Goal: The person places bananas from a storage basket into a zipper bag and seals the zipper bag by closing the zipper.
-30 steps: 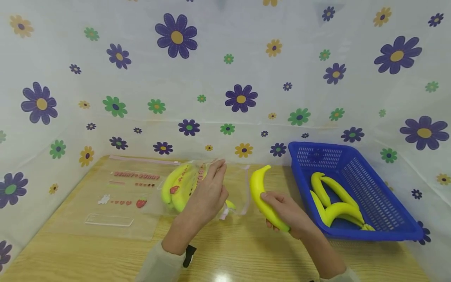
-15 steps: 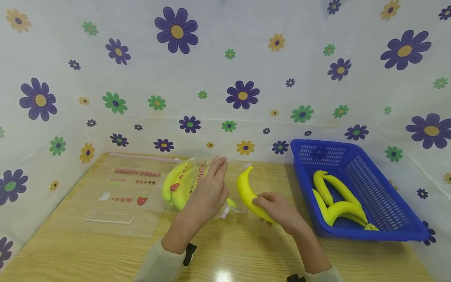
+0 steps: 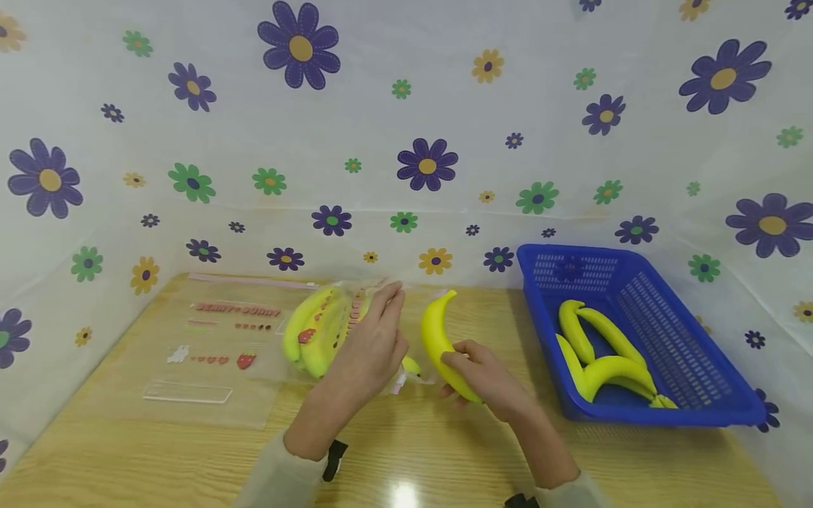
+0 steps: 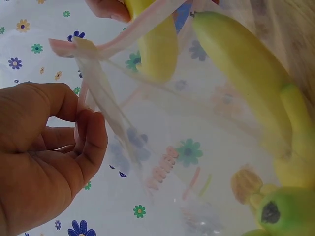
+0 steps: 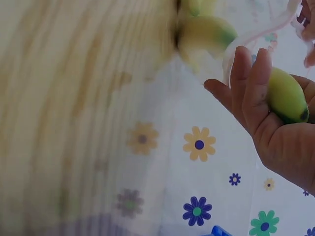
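Note:
My left hand (image 3: 370, 349) pinches the edge of a clear zip bag (image 4: 115, 98), holding its pink-rimmed mouth apart, as the left wrist view shows. Inside the bag lie several yellow bananas (image 3: 315, 331) with greenish tips. My right hand (image 3: 485, 374) grips a single banana (image 3: 438, 331) between thumb and fingers, its stem end pointing up, right at the mouth of the bag. In the right wrist view, the green-tipped lower end of this held banana (image 5: 287, 96) shows in the palm, with fingertips close by the bag's pink rim (image 5: 266, 27).
At the right stands a blue plastic basket (image 3: 641, 416) with several bananas (image 3: 610, 374) in it. A second clear zip bag (image 3: 209, 339), printed with a strawberry and a bunny, lies flat on the wooden table (image 3: 159, 458) at the left. A flower-print sheet (image 3: 356, 120) encloses the table.
My right hand has carried its banana leftward, from beside the basket to the bag's mouth. The left hand keeps its hold on the bag. The head view has shifted slightly.

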`<action>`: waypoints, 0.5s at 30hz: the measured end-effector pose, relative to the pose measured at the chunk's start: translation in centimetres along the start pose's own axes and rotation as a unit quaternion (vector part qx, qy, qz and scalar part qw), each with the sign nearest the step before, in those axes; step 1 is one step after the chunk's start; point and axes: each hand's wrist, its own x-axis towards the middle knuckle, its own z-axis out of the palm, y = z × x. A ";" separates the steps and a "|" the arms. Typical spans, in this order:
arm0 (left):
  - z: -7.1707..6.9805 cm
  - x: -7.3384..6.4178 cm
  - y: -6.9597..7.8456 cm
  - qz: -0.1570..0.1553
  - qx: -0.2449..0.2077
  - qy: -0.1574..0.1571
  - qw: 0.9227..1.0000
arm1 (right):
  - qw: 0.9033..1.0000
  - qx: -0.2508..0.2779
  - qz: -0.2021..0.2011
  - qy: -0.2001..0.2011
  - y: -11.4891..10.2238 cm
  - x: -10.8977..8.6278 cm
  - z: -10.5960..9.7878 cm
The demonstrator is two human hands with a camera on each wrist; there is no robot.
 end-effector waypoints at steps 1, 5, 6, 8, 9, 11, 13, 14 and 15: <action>0.0 0.0 0.0 0.001 0.003 0.001 1.000 | 1.000 0.014 0.002 -0.005 0.0 0.1 0.1; 0.0 0.0 0.0 0.000 0.009 0.002 1.000 | 0.998 0.059 0.009 -0.024 0.1 0.2 0.7; 0.0 0.0 0.1 -0.001 0.009 0.000 1.000 | 0.997 0.070 0.010 -0.028 0.1 0.2 0.8; -0.2 -0.1 0.1 -0.003 0.008 -0.005 1.000 | 0.995 0.091 0.012 -0.032 0.1 0.3 1.2; -0.2 -0.1 0.2 -0.004 0.008 -0.007 1.000 | 0.994 0.101 0.012 -0.032 0.0 0.4 1.4; -0.3 -0.2 0.3 -0.005 0.004 -0.013 1.000 | 0.993 0.116 0.010 -0.027 0.0 0.4 1.7; -0.4 -0.2 0.3 -0.003 0.003 -0.015 1.000 | 0.992 0.127 0.008 -0.016 -0.1 0.4 2.1; -0.4 -0.2 0.4 -0.003 0.003 -0.015 1.000 | 0.991 0.133 0.008 -0.010 -0.2 0.4 2.2; -0.4 -0.2 0.3 -0.002 0.003 -0.015 1.000 | 0.990 0.140 0.008 -0.004 -0.3 0.4 2.3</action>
